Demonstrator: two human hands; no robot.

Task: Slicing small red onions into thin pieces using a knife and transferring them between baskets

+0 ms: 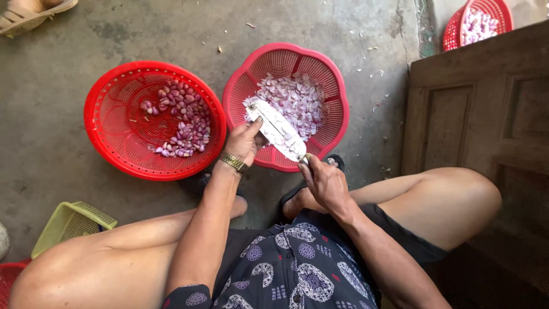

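Observation:
My right hand (323, 180) grips the handle of a broad knife (277, 129) whose blade is covered with pale sliced bits. The blade reaches over the near side of a pink basket (337, 94) that holds sliced purple-white shallot pieces (297, 100). My left hand (245, 141), with a gold watch on its wrist, touches the flat of the blade with its fingers. Left of it stands a red basket (108, 120) with whole peeled shallots (183, 123).
I sit low on a concrete floor (51, 63) with knees spread. A dark wooden door panel (486, 120) stands at the right. Another red basket (477, 23) with slices sits at the top right. A yellow-green basket (68, 223) lies at the lower left. A sandalled foot (31, 14) shows at top left.

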